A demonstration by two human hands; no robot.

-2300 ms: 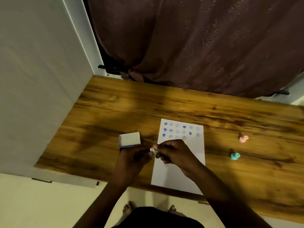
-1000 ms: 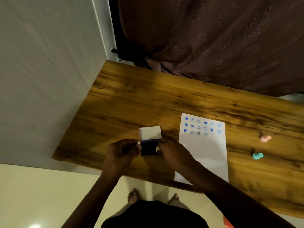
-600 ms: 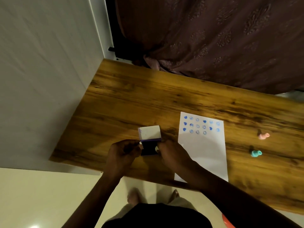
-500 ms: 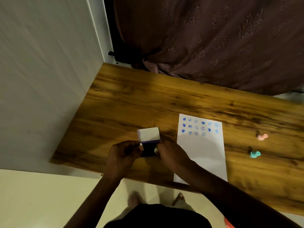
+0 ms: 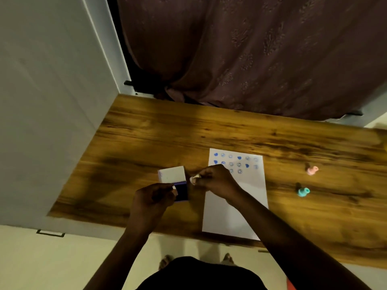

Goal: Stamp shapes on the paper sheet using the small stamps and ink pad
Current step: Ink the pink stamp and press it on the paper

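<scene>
A white paper sheet [image 5: 234, 208] lies on the wooden table [image 5: 209, 132], with rows of blue stamped hearts and faces across its far end. Left of it sits the ink pad [image 5: 181, 191], its dark blue pad showing and its white lid [image 5: 171, 174] flipped up behind. My left hand [image 5: 152, 200] holds the ink pad at its left edge. My right hand [image 5: 213, 178] pinches a small white stamp [image 5: 194, 178] just right of the pad, lifted above the paper's left edge.
A pink stamp [image 5: 312, 170] and a teal stamp [image 5: 303, 191] lie on the table right of the paper. A white wall [image 5: 48, 101] borders the table's left side and a dark curtain [image 5: 251, 55] hangs behind it. The near table edge runs below my wrists.
My right hand has lifted the white stamp off the ink pad and moved it up and to the right. My left hand stays on the pad.
</scene>
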